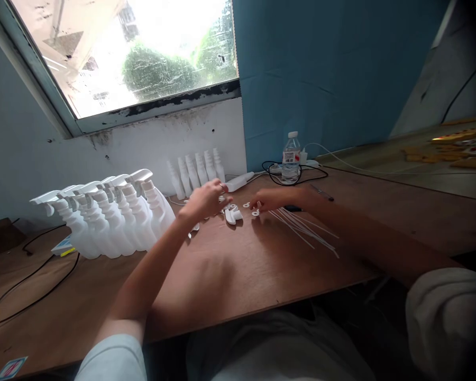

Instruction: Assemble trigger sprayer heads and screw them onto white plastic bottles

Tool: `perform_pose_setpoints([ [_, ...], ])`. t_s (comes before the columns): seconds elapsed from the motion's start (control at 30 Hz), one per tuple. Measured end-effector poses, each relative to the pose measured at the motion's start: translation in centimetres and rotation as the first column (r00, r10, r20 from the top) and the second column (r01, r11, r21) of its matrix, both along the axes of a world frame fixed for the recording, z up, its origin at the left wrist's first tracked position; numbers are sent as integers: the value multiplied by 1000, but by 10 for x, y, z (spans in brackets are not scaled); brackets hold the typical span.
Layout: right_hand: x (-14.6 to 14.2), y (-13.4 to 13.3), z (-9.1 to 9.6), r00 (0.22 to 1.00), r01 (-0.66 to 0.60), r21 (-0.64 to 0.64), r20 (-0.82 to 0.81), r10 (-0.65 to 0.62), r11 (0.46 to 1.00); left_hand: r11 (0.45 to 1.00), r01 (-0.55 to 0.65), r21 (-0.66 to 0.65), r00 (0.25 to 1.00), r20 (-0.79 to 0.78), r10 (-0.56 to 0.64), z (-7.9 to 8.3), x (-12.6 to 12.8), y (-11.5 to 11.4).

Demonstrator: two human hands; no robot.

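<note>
My left hand [207, 200] hovers over a cluster of small white plastic parts, its fingers curled; a bit of white shows at the fingertips, too small to name. Below it lie white spray-nozzle heads [232, 216]. My right hand [270, 199] reaches in from the right with thumb and fingers pinched together just over a flat white ring [255, 213]. Another white ring [246, 205] lies between the two hands. Whatever the right fingertips pinch is hidden. Thin white tubes [301, 227] fan out on the table below my right wrist.
Capped white spray bottles [115, 217] stand in rows on the left. Several bottles without heads [198, 172] line the wall. A water bottle [291, 159] stands at the back among black cables [267, 168]. A dark pen-like tool [322, 192] lies beyond my right forearm. The table's front edge [277, 302] is close to me.
</note>
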State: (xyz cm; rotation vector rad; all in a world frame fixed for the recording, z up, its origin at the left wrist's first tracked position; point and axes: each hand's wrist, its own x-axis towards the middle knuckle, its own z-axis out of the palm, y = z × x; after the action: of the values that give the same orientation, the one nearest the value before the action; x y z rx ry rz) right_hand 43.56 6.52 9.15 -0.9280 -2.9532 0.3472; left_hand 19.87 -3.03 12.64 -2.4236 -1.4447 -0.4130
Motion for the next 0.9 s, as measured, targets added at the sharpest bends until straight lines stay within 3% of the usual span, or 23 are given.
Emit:
perform_pose_setpoints([
  [0.13,5,10,-38,1000,25,38,-20,-24,999,997,53,-51,989,-136,-59,-70,17,28],
  [0.23,6,14,-48,997,44,65,-72,-39,997,997,62,-54,993,-96,-67,-95,18,28],
  [0.33,6,13,-48,987,70,88,-147,-57,994,993,95,-76,992,92,-88,-106,16,17],
  [0.43,2,4,-44,958,97,111,-278,-63,989,982,160,-100,923,369,-112,-112,12,4],
  [0.53,-7,-14,-40,833,83,140,-553,8,987,954,228,-193,793,605,-67,-116,8,-3],
  [0.6,-13,-25,-38,741,8,196,-660,126,981,916,318,-244,706,706,-57,-118,6,-2],
  [0.67,-19,-34,-39,724,-94,293,-636,268,951,884,388,-259,650,757,-64,-120,4,1],
  [0.77,-22,-40,-43,759,-205,474,-476,445,856,878,401,-261,640,766,-64,-122,3,5],
  [0.83,-22,-41,-45,775,-250,530,-392,496,810,883,397,-249,651,755,-80,-122,2,6],
  [0.9,-20,-42,-47,773,-282,512,-380,508,811,885,400,-238,654,750,-94,-122,2,5],
])
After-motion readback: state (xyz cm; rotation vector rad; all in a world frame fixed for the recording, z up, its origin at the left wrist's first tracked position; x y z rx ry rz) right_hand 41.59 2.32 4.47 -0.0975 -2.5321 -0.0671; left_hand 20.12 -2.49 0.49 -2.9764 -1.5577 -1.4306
